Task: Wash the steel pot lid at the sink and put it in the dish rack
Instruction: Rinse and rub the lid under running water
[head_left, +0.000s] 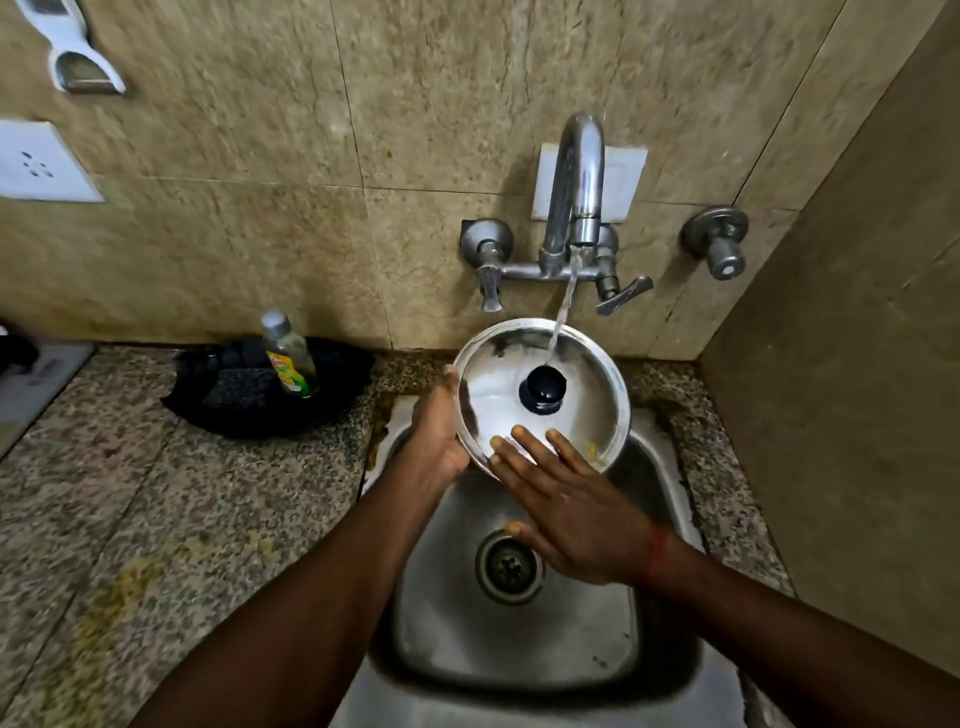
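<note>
The steel pot lid, round with a black knob in its middle, is tilted over the back of the steel sink. Water runs from the tap onto its top face. My left hand grips the lid's left rim. My right hand lies flat with its fingers spread, fingertips touching the lid's lower face. A yellow smear shows near the lid's lower right edge. No dish rack is in view.
A black tray on the granite counter holds a dish soap bottle and a dark scrub pad. The sink drain is open. Tap handles and a valve stick out of the tiled wall. A side wall stands close on the right.
</note>
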